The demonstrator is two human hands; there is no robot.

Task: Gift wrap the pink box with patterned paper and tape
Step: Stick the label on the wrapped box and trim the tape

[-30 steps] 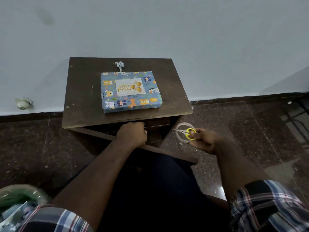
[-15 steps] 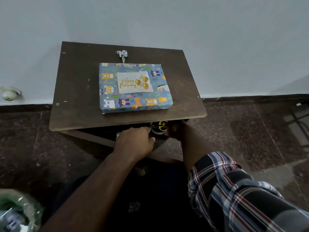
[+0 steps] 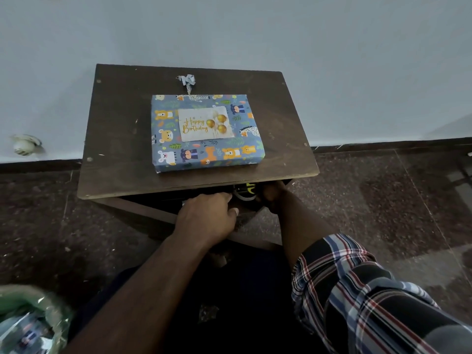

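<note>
The desk (image 3: 117,139) carries the pink box (image 3: 204,134), fully covered in patterned paper with a Happy Birthday card (image 3: 205,124) on top; no pink shows, so I judge the wrapping done. A small ribbon bow (image 3: 186,81) lies just behind it. Only tidying seems left. My left hand (image 3: 208,215) curls at the shelf edge under the desk; my right hand (image 3: 273,195) holds the scissors (image 3: 246,188) and tape roll (image 3: 245,195) there.
</note>
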